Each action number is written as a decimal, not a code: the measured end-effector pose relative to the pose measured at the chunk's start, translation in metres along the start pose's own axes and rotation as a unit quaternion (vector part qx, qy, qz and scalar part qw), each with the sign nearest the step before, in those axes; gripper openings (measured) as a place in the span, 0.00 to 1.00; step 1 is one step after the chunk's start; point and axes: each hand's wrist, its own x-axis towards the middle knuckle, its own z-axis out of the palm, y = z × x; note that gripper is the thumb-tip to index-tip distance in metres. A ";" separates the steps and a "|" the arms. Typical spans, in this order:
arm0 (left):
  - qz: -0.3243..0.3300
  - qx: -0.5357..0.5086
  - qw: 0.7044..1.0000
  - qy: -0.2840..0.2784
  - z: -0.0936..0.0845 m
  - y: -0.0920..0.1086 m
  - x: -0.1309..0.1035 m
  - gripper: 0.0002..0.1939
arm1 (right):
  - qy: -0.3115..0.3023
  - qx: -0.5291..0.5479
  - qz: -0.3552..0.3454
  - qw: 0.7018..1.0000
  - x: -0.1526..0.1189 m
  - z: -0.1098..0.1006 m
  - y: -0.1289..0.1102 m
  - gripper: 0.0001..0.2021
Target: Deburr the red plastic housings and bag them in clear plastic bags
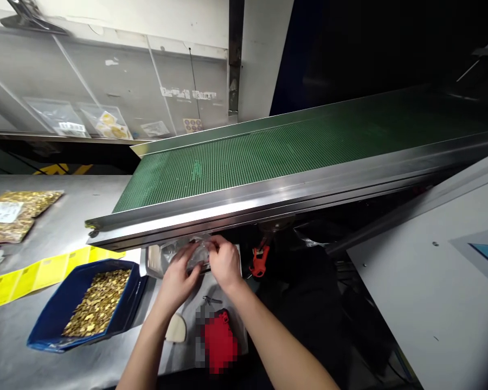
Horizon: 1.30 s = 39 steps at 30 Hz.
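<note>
Both sets of fingers pinch the top edge of a clear, crinkly plastic pouch: the left hand and the right hand are closed on it from either side, just below the steel rim of a conveyor with a green, studded belt. The pouch lies on the grey counter. Left of it sits a blue tray of small golden pieces, beside a yellow label strip.

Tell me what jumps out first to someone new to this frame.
The long green conveyor belt slants across the middle. Under its steel edge, the left hand and right hand pinch a clear plastic pouch. At lower left sits a blue tray of small gold pieces.
</note>
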 end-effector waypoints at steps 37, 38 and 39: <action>-0.167 -0.051 0.983 -0.054 -0.043 0.082 -0.166 0.09 | -0.224 -0.148 -0.124 0.955 -0.091 -0.037 -0.006 0.11; -0.202 -0.069 0.975 -0.063 -0.043 0.077 -0.179 0.11 | -0.275 -0.118 -0.128 0.946 -0.091 -0.040 -0.005 0.09; -0.243 -0.096 0.963 -0.062 -0.044 0.071 -0.192 0.13 | -0.335 -0.086 -0.144 0.927 -0.092 -0.046 -0.003 0.08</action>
